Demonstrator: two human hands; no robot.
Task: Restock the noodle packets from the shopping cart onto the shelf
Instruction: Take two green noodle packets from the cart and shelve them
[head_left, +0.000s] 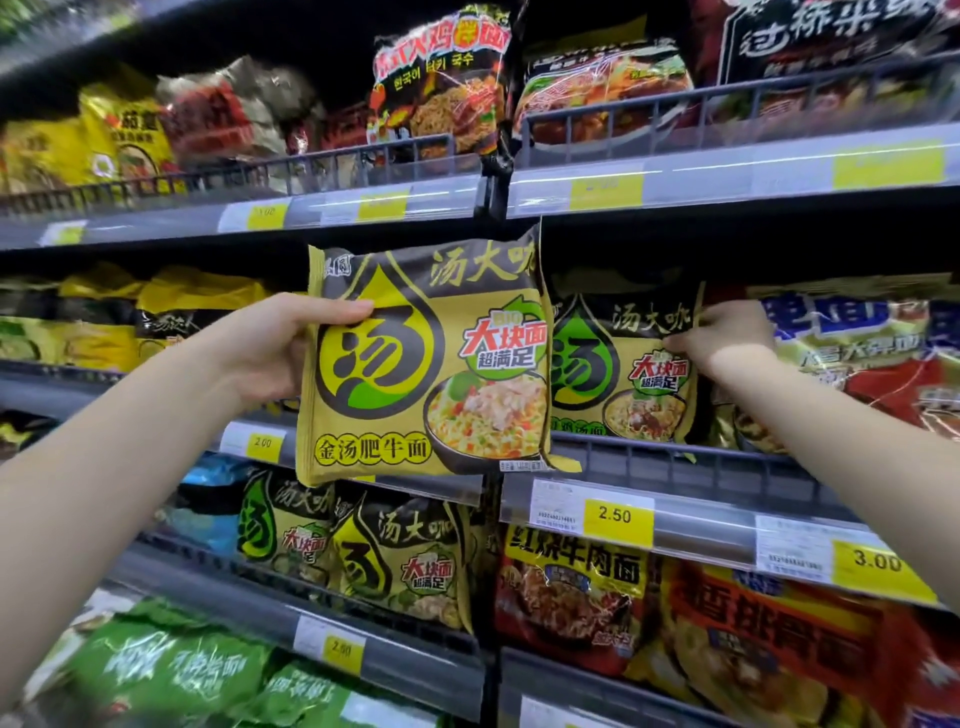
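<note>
Two hands up at the noodle shelving, one packet in play. Left hand (270, 348) grips a yellow noodle packet (426, 358) by its left edge, thumb across the front, fingers curled behind; packet is upright, face toward the camera, held in the air in front of the middle shelf (675, 499), at the seam between the two shelf bays. Right hand (727, 338) reaches into the middle shelf's right bay and pinches the top right corner of a dark-topped packet (623, 364) of the same brand standing there behind the rail; that packet sits just right of the held one, partly overlapped by it. To its right, touching or nearly so, a blue-and-red packet (857, 353). Yellow price tag reading 2.50 (615, 515) on the shelf edge below, 3.00 tag (878, 561) further right. Lower shelf holds more same-brand packets (395, 556) and red beef-noodle packets (571, 587). Upper shelf (727, 166) is stocked with mixed packets, blurred. Shopping cart is out of view.
</note>
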